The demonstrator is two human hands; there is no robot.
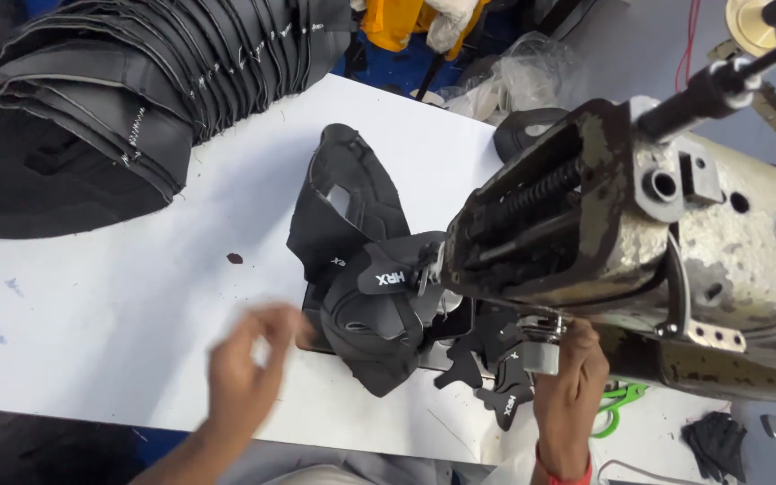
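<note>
At the sewing machine (639, 233), left hand (244, 359) loosely open beside black shoe upper (374, 314), right hand (572, 377) by small cut pieces (496, 377)

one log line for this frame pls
left hand: blurred, free, beside shoe upper | right hand: at sewing machine | table

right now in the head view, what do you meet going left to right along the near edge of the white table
left hand → black shoe upper under the sewing machine → small black cut pieces → right hand → green scissors → dark scrap pile
</note>
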